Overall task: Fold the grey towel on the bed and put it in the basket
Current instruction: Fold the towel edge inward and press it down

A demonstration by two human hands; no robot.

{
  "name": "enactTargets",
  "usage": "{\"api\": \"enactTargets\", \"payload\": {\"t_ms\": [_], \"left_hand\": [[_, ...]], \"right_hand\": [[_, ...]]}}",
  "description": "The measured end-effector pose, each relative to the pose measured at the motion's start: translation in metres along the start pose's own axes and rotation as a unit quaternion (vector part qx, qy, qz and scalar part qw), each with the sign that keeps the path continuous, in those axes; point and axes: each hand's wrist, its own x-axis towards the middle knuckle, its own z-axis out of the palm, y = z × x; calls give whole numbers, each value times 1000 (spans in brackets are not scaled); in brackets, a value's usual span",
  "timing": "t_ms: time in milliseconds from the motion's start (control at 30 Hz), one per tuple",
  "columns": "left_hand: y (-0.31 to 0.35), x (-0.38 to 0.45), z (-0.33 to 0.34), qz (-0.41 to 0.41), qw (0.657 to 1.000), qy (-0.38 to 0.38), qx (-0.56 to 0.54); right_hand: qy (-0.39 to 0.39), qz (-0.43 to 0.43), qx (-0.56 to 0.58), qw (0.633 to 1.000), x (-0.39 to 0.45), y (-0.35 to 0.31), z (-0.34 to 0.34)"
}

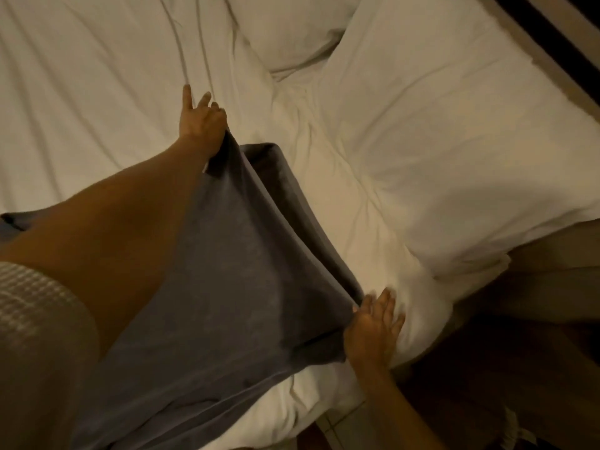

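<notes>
Across the middle of the frame, one grey towel was stretched over the white bed, two layers showing along its right edge. Upper left, the left hand pinched one far corner, two fingers sticking out. Lower right, the right hand gripped another corner, fingers loosely spread. Two pillows sat up top.

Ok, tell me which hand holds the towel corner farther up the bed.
The left hand, pinching the grey towel corner farther up the bed; the right hand grips the corner near the mattress edge.
</notes>
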Motion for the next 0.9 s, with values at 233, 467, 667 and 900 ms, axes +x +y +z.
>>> {"api": "enactTargets", "payload": {"t_ms": [233,467,667,900], "left_hand": [[46,50,-20,32,998,42,24],[70,81,-15,53,991,122,31],[96,96,34,53,991,121,-2],[137,66,91,48,993,84,-66]], "right_hand": [[39,16,-5,999,44,21,5],[92,32,32,995,65,29,30],[130,1,24,991,86,31,57],[132,-150,31,979,78,-17,57]]}}
